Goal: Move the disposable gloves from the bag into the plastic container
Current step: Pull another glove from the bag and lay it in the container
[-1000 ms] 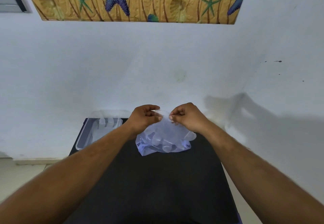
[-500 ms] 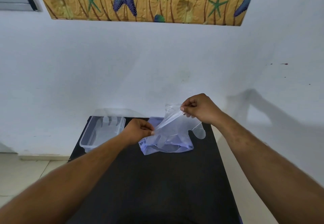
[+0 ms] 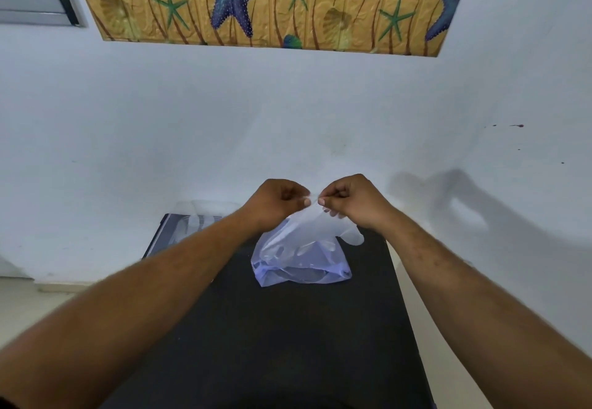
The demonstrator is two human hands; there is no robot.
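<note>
A clear disposable glove (image 3: 315, 232) hangs in the air above the bluish plastic bag (image 3: 301, 272), which lies on the black table (image 3: 288, 344). My left hand (image 3: 277, 203) and my right hand (image 3: 352, 202) meet over the bag, both pinching the glove's cuff at the top. The glove's fingers droop down to the right. At the table's far left corner sits the clear plastic container (image 3: 179, 231), partly hidden by my left forearm; something clear lies in it.
A pale wall (image 3: 288, 126) rises right behind the table. High on it hangs a panel with starfish and shells (image 3: 256, 2). Light floor (image 3: 28, 299) shows to the left of the table.
My right hand lifted a glove out of the bag while my left held the bag down. Now my left hand has come up and both pinch the glove's cuff together.
</note>
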